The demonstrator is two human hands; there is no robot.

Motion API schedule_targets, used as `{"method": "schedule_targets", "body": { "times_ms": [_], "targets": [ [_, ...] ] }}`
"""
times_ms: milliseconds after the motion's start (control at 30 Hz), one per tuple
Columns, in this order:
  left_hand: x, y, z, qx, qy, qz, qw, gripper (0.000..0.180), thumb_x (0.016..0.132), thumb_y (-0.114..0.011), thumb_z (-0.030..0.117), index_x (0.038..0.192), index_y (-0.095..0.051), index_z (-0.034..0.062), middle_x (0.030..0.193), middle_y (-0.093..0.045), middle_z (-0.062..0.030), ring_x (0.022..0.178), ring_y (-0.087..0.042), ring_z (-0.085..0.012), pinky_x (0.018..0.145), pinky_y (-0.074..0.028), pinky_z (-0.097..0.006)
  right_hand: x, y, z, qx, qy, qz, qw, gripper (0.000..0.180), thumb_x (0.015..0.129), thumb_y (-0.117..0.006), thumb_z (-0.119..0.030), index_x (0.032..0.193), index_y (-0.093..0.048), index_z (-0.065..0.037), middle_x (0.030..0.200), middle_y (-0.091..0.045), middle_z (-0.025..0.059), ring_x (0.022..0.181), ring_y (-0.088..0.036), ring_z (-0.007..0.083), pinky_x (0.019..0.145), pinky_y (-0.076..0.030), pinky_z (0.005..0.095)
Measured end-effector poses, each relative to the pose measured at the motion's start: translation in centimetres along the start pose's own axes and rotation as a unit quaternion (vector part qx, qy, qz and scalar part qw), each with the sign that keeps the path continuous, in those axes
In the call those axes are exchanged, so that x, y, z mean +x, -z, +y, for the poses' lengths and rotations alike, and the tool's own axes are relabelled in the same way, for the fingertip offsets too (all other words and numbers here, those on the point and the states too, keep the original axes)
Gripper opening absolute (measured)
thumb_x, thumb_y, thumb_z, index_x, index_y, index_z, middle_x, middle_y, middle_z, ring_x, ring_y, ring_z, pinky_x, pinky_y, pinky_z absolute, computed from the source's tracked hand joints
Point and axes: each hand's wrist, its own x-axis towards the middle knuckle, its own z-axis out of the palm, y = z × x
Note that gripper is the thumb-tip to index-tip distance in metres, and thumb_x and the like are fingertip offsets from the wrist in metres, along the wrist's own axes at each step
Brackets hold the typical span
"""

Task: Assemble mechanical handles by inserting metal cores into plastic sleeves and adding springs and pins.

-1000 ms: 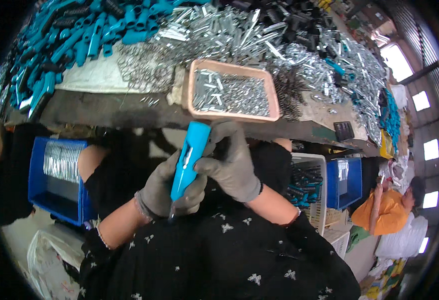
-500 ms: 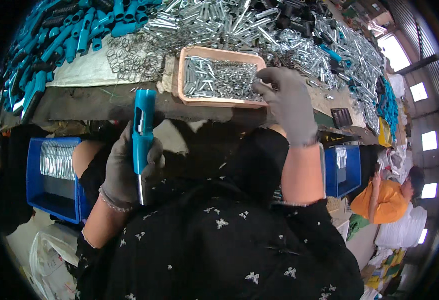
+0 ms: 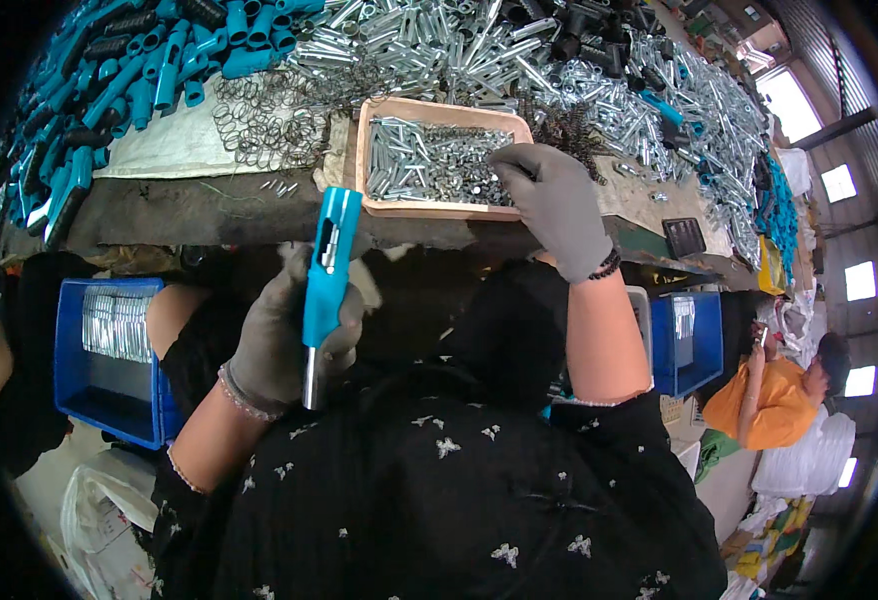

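My left hand [image 3: 277, 348], in a grey glove, is wrapped round a teal slotted tube-shaped handle [image 3: 326, 305]. The handle stands nearly upright; small metal parts show in its slot, and a shiny metal tube [image 3: 311, 378] sticks out below. My right hand [image 3: 564, 212], gloved too, is over the right end of a shallow peach-coloured tray [image 3: 434, 209]. Its thumb and forefinger are closed together; whatever they pinch is too small or hidden to tell. Metal pins [image 3: 394, 160] lie in the tray's left part, with small metal pieces [image 3: 464, 165] to their right.
Behind the tray lie heaps of metal tubes [image 3: 439, 50], teal handles [image 3: 139, 90] and wire rings [image 3: 269, 120]. A black small tray [image 3: 683, 237] sits at the bench edge. Blue bins [image 3: 109, 385] flank me, and a person in orange [image 3: 759, 405] is at right.
My left hand has carried the teal handle to the right and tilted it slightly. My right hand has shifted a little left, its fingertips further over the tray.
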Motion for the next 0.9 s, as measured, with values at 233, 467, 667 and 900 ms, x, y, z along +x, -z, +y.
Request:
{"method": "schedule_targets", "body": {
  "times_ms": [233, 467, 667, 900],
  "targets": [
    [0.9, -1.0, -0.5, 0.009, 0.011, -0.008, 1.000, 0.060, 0.099, -0.055, 0.055, 0.139, -0.050, 0.0111, 0.089, -0.064, -0.0084, 0.055, -0.056, -0.0118, 0.049, -0.045, -0.025, -1.5, 0.2, -2.7, 0.250, -0.109, 0.009, 0.962, 0.013, 0.089, -0.068, -0.013, 0.095, -0.071, -0.003, 0.086, -0.070, 0.0079, 0.077, -0.065, 0.0163, 0.073, -0.050, 0.0299],
    [0.6, -0.2, -1.9, -0.055, 0.040, -0.065, 0.996, 0.058, 0.099, -0.048, 0.061, 0.127, -0.056, 0.0108, 0.083, -0.062, -0.0080, 0.050, -0.047, -0.0121, 0.045, -0.037, -0.026, -5.8, -1.6, -8.5, 0.469, -0.089, -0.128, 0.869, 0.019, 0.078, -0.077, 0.005, 0.091, -0.065, -0.002, 0.088, -0.068, 0.0036, 0.084, -0.062, 0.0097, 0.075, -0.050, 0.0256],
    [0.2, 0.0, -2.2, -0.071, 0.074, -0.076, 0.992, 0.059, 0.098, -0.046, 0.066, 0.116, -0.059, 0.0116, 0.083, -0.063, -0.0087, 0.052, -0.052, -0.0145, 0.046, -0.040, -0.027, -7.4, -3.9, -9.1, 0.573, -0.100, -0.128, 0.803, 0.018, 0.081, -0.081, -0.003, 0.090, -0.066, -0.002, 0.090, -0.069, 0.0063, 0.080, -0.065, 0.0120, 0.074, -0.052, 0.0264],
    [0.4, 0.7, -2.7, -0.004, 0.079, 0.003, 0.997, 0.058, 0.097, -0.048, 0.066, 0.120, -0.055, 0.0132, 0.085, -0.063, -0.0088, 0.061, -0.058, -0.0170, 0.051, -0.046, -0.029, -7.5, -5.8, -7.7, 0.705, -0.143, -0.210, 0.662, 0.024, 0.078, -0.085, -0.010, 0.095, -0.069, -0.003, 0.101, -0.069, 0.0069, 0.092, -0.066, 0.0136, 0.083, -0.052, 0.0300]
  ]
}}
